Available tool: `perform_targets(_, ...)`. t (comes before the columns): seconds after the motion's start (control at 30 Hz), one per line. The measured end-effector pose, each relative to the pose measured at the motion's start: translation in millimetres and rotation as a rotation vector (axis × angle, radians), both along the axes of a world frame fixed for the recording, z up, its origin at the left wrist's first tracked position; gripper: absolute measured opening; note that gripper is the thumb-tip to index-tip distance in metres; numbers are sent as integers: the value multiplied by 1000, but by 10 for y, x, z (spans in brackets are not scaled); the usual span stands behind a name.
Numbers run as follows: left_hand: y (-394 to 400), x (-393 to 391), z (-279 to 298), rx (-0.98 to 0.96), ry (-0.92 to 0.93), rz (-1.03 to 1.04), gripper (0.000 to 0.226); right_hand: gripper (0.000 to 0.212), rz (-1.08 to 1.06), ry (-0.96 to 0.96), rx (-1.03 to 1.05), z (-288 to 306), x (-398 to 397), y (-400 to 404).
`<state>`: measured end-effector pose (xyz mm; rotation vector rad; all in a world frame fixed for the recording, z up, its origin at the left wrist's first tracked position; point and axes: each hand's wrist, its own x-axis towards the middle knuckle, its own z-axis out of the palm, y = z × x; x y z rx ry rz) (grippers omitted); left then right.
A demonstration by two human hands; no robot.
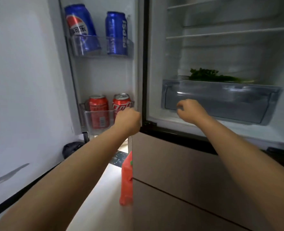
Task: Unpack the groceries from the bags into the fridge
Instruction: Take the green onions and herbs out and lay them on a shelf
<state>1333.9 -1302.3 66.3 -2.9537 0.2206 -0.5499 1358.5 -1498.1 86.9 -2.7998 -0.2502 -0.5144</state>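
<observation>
1. Fridge stands open, its door swung out to the left of the main compartment.
2. Upper door bin carries two blue Pepsi cans, upright and side by side.
3. Lower door bin carries two red Coca-Cola cans, also upright.
4. Left hand is at the right end of the lower door bin, fingers curled against the right-hand red can; whether it truly grips the can I cannot tell.
5. Right hand is a loose fist at the front of the clear crisper drawer inside the fridge, holding nothing that shows.
6. Leafy greens lie on the shelf directly above that drawer.
7. Red bag sits on the floor against the fridge's lower left edge, below the door.
</observation>
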Motion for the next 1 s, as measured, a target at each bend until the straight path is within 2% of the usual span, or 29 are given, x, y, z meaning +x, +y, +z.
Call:
perform_targets(0.1,91,-117,33,35,-95,-31,31,39,-54,60,137,-34,-104,45)
perform_targets(0.27,-5,7,97,49,-139,-77,32,42,-116,86,451,-20,-48,-95)
perform_targets(0.33,-114,151,135,43,-158,-112,31,39,-160,97,667,2,94,-202)
perform_targets(0.47,-387,577,199,45,-141,-141,29,29,-173,115,1245,68,593,-445)
perform_targets(0.57,-563,986,265,66,-107,-93,27,44,-100,112,1580,99,1080,-653)
perform_targets(0.67,-650,1360,332,80,-157,-44,28,49,-71,62,1831,97,1534,-818)
perform_targets(0.8,-631,1669,408,132,-225,21,31,48,-14,-81,2066,156,1930,-954)
perform_targets(1.0,-527,1779,427,176,-241,47,33,42,-40,-151,2172,307,2027,-957)
